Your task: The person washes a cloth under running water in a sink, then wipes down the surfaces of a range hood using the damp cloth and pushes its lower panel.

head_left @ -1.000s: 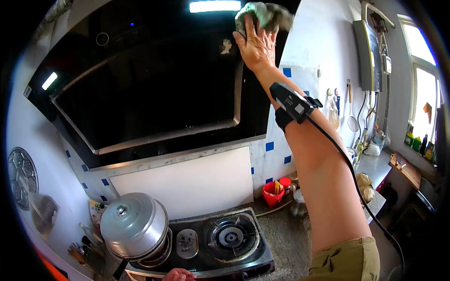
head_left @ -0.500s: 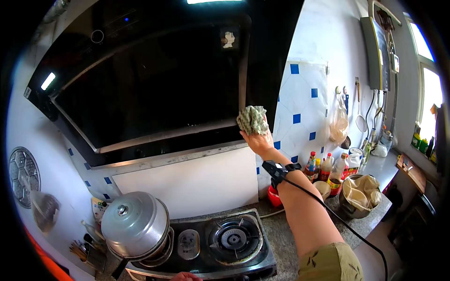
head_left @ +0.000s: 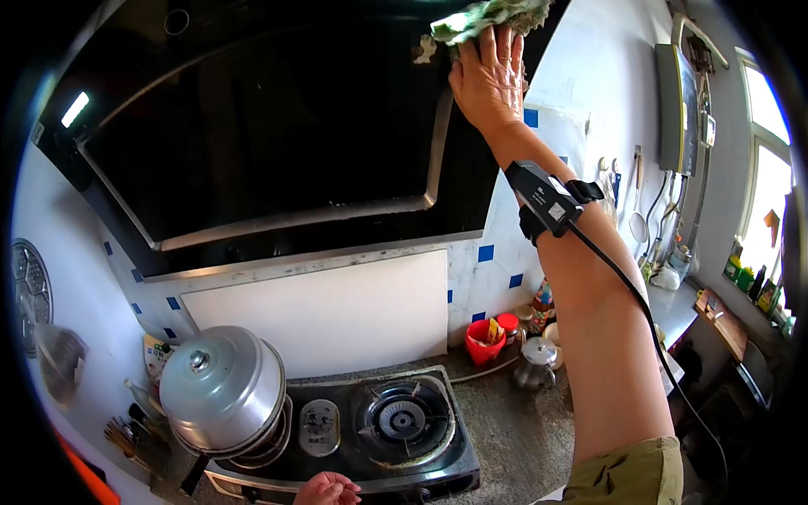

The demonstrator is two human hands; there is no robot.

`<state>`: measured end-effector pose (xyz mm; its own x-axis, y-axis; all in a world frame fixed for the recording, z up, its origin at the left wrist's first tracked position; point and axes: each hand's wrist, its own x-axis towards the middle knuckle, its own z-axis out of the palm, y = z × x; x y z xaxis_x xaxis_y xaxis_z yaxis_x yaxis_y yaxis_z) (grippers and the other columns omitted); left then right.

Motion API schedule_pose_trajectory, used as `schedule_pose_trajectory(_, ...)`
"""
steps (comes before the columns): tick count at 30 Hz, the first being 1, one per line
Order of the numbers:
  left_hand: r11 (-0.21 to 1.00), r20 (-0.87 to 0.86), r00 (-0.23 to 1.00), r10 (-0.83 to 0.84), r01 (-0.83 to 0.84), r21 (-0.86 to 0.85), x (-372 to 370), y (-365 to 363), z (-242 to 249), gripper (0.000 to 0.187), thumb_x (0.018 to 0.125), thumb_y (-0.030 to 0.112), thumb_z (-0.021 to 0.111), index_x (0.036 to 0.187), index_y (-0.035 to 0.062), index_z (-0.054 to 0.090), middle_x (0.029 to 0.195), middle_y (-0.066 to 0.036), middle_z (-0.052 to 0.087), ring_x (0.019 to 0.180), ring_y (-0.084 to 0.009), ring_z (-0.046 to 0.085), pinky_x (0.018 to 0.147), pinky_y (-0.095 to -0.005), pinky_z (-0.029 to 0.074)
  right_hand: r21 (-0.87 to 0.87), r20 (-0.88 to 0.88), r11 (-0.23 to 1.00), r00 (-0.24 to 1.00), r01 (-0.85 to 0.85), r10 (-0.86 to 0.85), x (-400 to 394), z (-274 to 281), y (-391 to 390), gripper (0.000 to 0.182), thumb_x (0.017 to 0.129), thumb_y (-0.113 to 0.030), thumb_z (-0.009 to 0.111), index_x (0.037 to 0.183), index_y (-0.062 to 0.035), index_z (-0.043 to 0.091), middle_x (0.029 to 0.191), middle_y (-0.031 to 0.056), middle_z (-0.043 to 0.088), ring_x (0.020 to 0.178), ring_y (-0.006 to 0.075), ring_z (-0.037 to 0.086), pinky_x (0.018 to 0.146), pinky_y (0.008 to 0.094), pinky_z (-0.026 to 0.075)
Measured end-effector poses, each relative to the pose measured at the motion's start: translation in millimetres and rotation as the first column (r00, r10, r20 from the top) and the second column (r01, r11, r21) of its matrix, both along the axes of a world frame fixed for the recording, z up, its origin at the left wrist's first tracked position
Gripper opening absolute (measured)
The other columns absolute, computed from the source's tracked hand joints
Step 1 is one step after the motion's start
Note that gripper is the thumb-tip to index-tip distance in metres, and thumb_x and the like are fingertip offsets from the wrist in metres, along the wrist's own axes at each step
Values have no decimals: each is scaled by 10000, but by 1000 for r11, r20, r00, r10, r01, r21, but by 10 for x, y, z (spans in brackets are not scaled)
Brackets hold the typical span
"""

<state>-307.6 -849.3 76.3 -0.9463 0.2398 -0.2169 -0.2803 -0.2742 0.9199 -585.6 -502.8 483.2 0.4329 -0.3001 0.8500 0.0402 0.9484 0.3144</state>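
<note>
My right hand (head_left: 494,88) is raised against the black range hood (head_left: 278,143), fingers extended and pressing a damp-looking green and white cloth (head_left: 492,18) onto its upper right part. The cloth bunches above the fingertips, and some of it shows beside the palm. A black device is strapped to my right forearm, with a cable running down from it. At the bottom edge, my left hand (head_left: 326,490) is only partly in view, its fingers curled in with nothing visible in them, by the front of the gas stove (head_left: 345,429).
A large lidded metal pot (head_left: 220,391) stands on the left burner. Right of the stove are a red cup (head_left: 486,343) and a small metal pot (head_left: 537,364) on the counter. A white panel (head_left: 324,320) stands behind the stove. Utensils hang on the right wall.
My right hand has moved up along the hood's right side with the cloth, which now spreads more. The view has shifted slightly, and more of my left hand shows.
</note>
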Motion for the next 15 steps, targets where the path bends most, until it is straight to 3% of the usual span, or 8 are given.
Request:
schedule_pose_trajectory(2, 999, -5, 1000, -26, 27, 42, -34, -5, -102, 153, 913, 213, 477, 983, 85, 523, 828, -49, 582, 722, -152, 579, 671, -304, 489, -26, 25, 998, 998, 54, -53, -52, -101, -36, 371, 782, -234, 535, 1127, -98, 538, 1124, 198, 505, 1148, 410, 397, 1017, 530, 231)
schedule_pose_trajectory(5, 1000, 3, 1000, -26, 26, 6, -28, -26, -121, 158, 910, 203, 484, 1002, 79, 517, 863, -53, 579, 737, -158, 581, 684, -314, 495, -297, 534, 955, 827, -14, 178, -196, -510, -91, 234, 847, -279, 491, 1011, -132, 568, 968, 189, 579, 1022, 389, 479, 874, 510, 360)
schedule_pose_trajectory(6, 999, 6, 999, -34, 34, 31, -26, -44, -122, 165, 909, 205, 489, 1010, 77, 514, 876, -56, 576, 743, -160, 582, 693, -322, 498, -190, 472, 981, 873, -36, 123, -258, -670, -40, 279, 857, -288, 484, 1088, -151, 558, 1087, 196, 542, 1094, 390, 442, 925, 502, 335)
schedule_pose_trajectory(8, 998, 16, 999, -37, 36, 60, -9, -67, -140, 174, 907, 207, 493, 1018, 75, 511, 889, -58, 574, 749, -162, 583, 703, -330, 502, -87, 411, 995, 908, -54, 85, -498, -1058, 28, 400, 857, -319, 460, 1230, -179, 488, 1347, 192, 325, 1248, 405, 272, 1023, 523, 210)
schedule_pose_trajectory(10, 1000, 28, 999, -19, 20, -7, 2, -86, -145, 176, 906, 206, 495, 1024, 77, 511, 895, -58, 573, 758, -160, 583, 718, -339, 508, -131, 531, 990, 839, -52, 115, -602, -1490, -6, 441, 847, -327, 483, 1256, -162, 466, 1383, 184, 268, 1265, 409, 232, 1043, 513, 178)
schedule_pose_trajectory(11, 1000, 30, 999, -18, 18, -11, 3, -87, -138, 176, 906, 206, 495, 1024, 77, 511, 895, -58, 573, 758, -160, 583, 718, -339, 508, -180, 537, 978, 823, -104, 186, -640, -1678, -51, 455, 833, -313, 509, 1248, -133, 469, 1357, 182, 311, 1253, 410, 252, 1056, 501, 164)
schedule_pose_trajectory(14, 999, 25, 1000, -14, 15, -38, 10, -81, -96, 189, 898, 213, 511, 1022, 69, 511, 904, -56, 572, 768, -157, 585, 716, -334, 510, -117, 578, 992, 809, -47, 107, -698, -2122, -99, 458, 821, -270, 527, 1235, -85, 466, 1311, 168, 377, 1250, 355, 281, 1077, 477, 144)
schedule_pose_trajectory(15, 999, 17, 1000, -16, 17, -43, 14, -70, -90, 199, 892, 222, 523, 1011, 63, 515, 899, -57, 575, 766, -155, 585, 714, -334, 511, -170, 624, 983, 764, -70, 162, -743, -2302, -106, 462, 824, -266, 520, 1243, -81, 454, 1314, 165, 374, 1252, 342, 282, 1081, 461, 148)
